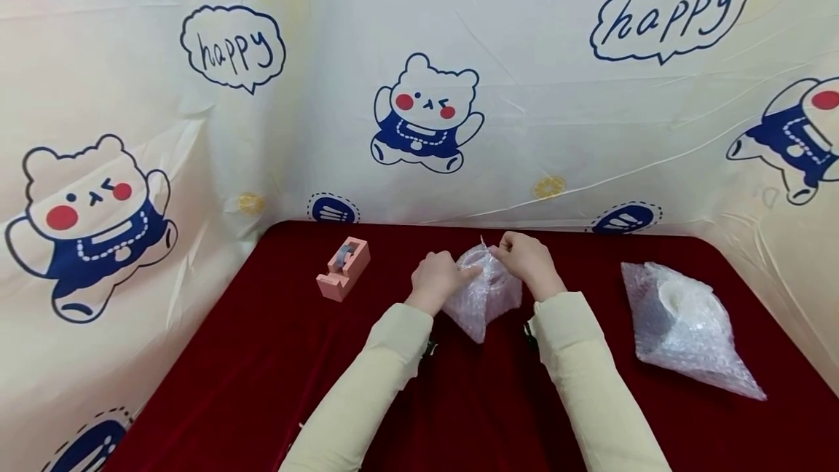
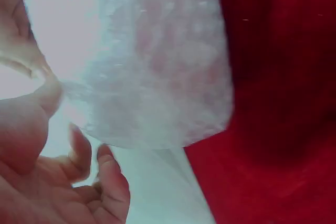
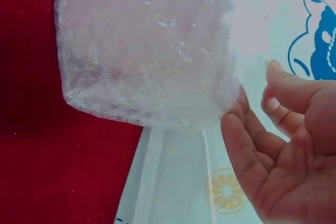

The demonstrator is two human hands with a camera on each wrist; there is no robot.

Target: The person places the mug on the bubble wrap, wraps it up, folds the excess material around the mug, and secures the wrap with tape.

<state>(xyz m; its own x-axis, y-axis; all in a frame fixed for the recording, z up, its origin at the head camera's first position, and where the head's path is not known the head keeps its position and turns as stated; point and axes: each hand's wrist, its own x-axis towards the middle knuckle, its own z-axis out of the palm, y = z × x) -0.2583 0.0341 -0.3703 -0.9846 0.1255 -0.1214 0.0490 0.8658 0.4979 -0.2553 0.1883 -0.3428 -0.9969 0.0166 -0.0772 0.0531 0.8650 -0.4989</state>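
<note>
A bubble-wrap bag (image 1: 486,297) stands on the table between the two hands, its lower corner pointing toward the person. A round rim shows faintly through its plastic; what lies inside is blurred. My left hand (image 1: 438,279) pinches the bag's left upper edge between thumb and fingers, the other fingers loosely curled in the left wrist view. On the opposite side, my right hand (image 1: 524,259) has bent fingers at the upper edge of the wrap. The right wrist view shows its lower fingers against the bubble wrap (image 3: 147,51), with glare over the upper edge.
A pink tape dispenser (image 1: 345,268) with a roll of tape stands to the left on the dark red tablecloth (image 1: 262,384). At the right lies another bubble-wrapped item (image 1: 684,326), a white round shape inside it. A printed curtain (image 1: 524,130) encloses the table's back and sides.
</note>
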